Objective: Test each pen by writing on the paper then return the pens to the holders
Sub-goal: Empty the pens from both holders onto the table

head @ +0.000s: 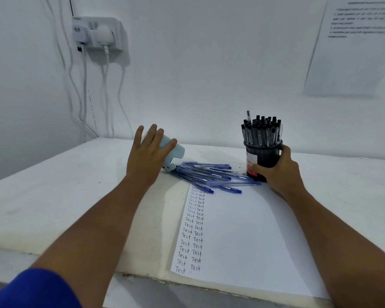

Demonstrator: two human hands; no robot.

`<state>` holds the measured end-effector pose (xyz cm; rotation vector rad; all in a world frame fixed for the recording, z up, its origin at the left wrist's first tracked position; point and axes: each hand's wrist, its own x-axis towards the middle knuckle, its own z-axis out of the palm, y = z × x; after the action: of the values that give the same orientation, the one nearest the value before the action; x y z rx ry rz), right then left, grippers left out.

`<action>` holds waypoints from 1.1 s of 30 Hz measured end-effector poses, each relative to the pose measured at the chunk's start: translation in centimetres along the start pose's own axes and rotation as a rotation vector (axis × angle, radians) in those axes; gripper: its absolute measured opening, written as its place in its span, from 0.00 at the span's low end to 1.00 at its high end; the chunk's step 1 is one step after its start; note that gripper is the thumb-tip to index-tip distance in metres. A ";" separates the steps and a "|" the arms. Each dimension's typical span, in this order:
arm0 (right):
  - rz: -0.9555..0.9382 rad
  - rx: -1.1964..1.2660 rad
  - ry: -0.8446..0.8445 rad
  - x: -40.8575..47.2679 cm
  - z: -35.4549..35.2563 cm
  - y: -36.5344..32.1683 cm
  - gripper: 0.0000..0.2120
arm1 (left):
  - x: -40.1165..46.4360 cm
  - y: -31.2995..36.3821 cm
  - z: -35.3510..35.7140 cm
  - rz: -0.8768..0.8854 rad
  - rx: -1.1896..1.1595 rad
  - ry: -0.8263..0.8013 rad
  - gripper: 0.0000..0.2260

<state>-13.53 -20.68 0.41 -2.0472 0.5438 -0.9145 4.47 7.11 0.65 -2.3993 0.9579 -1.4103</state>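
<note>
Surface: white table (53, 196) is carrying everything.
Between hands: blue pens (209, 174) are lying loose.
Below pens: paper (253, 230) is lying flat.

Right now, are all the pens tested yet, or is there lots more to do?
Partly. The paper already has two columns of "Test", and the black holder, gripped by the right hand, stands full of black pens. The left hand holds the light blue holder tipped over, its blue pens spilled on the table. Those need returning, and maybe testing.

Wall socket (98, 33) with cables (106, 90), printed notice (351, 45)
</note>
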 end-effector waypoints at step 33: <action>0.089 0.069 0.095 1.1 -1.3 1.1 0.39 | 9.5 7.4 1.1 -0.657 -1.005 -0.257 0.40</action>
<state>-13.88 -22.62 0.48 -1.9098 0.6410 -0.9682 5.43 -4.67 3.35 -3.7880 0.9936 -0.7403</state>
